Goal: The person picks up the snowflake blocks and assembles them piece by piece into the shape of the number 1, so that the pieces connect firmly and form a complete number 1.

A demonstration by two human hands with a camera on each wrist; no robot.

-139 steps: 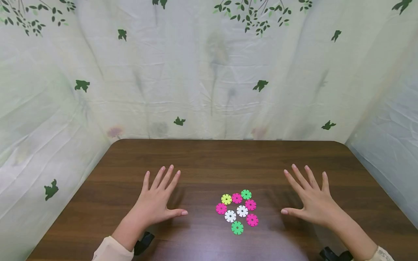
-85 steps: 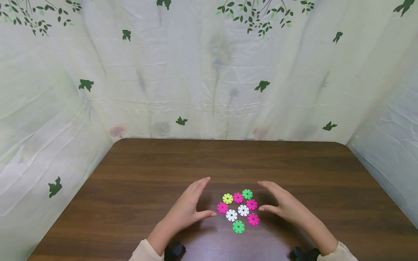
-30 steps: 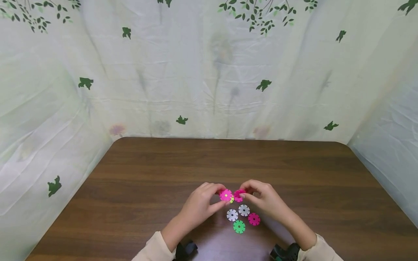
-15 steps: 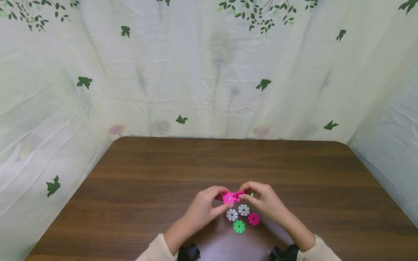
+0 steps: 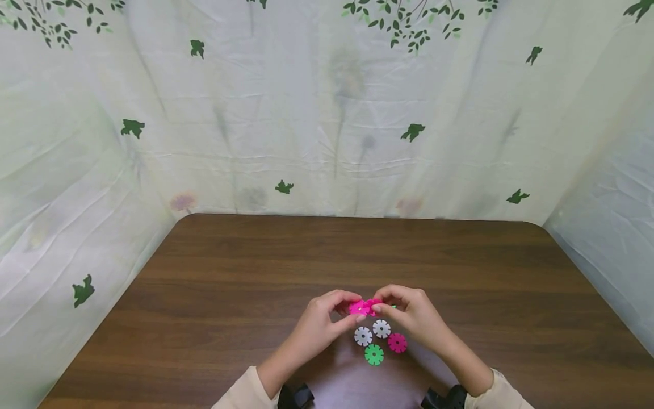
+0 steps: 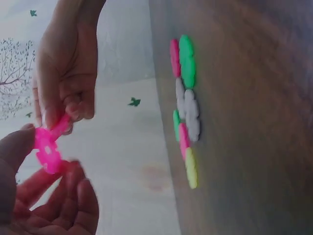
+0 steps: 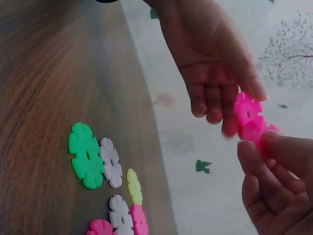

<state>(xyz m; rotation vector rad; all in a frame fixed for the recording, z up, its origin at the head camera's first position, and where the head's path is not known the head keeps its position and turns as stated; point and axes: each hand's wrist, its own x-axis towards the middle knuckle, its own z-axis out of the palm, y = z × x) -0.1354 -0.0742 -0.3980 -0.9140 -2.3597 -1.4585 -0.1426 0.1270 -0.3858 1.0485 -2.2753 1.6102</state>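
A pale curtain (image 5: 306, 130) printed with leaves hangs behind a brown wooden counter (image 5: 255, 261). Raised above the counter, the left disc (image 6: 51, 159) and the right disc (image 6: 61, 126), both pink and notched, meet at their rims, set at an angle to each other. Whether their notches are engaged cannot be told.

The step in hand looks like joining the pair notch to notch. To do it well, the person should line up the two slots, hold the discs crossed rather than flat against each other, and push straight in with even pressure; a twist would probably make them slip. Gripping by the outer rims would leave the meeting slots free.

The left disc sits between the spread thumb and fingers of the left hand (image 5: 323, 325), pinched across its rim. The right hand (image 5: 420, 316) pinches the right disc in a narrower grip, from the side away from the left disc.

Below, on the counter, lie a white disc (image 5: 363, 336) and its twin (image 5: 381, 328), a pink spare (image 5: 397, 342) and, nearest the person, a green disc (image 5: 374, 355). The left wrist view also shows a yellow disc (image 6: 192, 168) beyond them.
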